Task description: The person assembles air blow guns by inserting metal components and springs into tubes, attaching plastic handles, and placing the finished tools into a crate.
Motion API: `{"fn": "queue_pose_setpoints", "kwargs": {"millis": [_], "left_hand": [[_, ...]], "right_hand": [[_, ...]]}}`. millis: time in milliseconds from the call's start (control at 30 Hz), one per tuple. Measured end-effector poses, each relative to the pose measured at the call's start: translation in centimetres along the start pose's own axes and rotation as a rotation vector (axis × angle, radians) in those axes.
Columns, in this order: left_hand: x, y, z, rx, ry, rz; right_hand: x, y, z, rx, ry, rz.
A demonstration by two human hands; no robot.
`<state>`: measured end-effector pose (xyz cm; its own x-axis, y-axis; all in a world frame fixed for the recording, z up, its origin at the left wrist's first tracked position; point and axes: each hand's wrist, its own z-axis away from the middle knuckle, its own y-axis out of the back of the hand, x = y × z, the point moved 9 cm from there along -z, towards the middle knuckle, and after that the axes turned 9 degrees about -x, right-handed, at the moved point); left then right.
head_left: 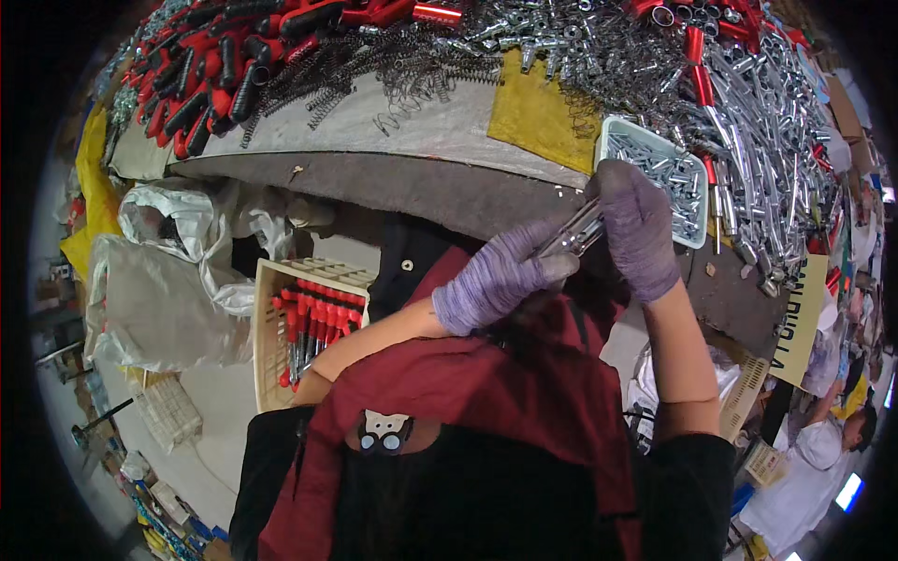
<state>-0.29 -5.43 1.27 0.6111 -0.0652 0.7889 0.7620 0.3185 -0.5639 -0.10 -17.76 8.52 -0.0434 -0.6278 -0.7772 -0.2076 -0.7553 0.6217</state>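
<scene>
My left hand point(500, 276), in a purple knit glove, is closed around the lower end of several slim chrome metal shafts point(582, 232). Its thumb lies along their near side. My right hand point(641, 229), gloved the same way, grips the upper end, so the shafts slant between both hands over my lap. The fingers hide part of them, and their exact kind does not show. Just behind my right hand, a pale blue tray point(702, 201) holds many small metal pins point(669, 178).
Red-and-black handles point(201, 84), loose springs point(412, 89) and chrome shafts point(748, 150) pile along the bench point(393, 182). At my left stand a cream crate point(265, 346) with red-handled tools point(313, 323) and a plastic sack point(168, 304). Another person point(804, 477) is at the lower right.
</scene>
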Motion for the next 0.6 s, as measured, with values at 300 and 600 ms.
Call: {"fn": "queue_pose_setpoints", "kwargs": {"millis": [300, 600], "left_hand": [[-0.2, 4.5, -0.1, 0.122, 0.004, -0.178], [-0.1, 4.7, 0.3, 0.151, -0.023, -0.109]], "right_hand": [[5.8, 1.8, -3.1, -0.378, -0.012, 0.773], [6.0, 0.6, -4.0, -0.446, -0.096, 0.884]]}}
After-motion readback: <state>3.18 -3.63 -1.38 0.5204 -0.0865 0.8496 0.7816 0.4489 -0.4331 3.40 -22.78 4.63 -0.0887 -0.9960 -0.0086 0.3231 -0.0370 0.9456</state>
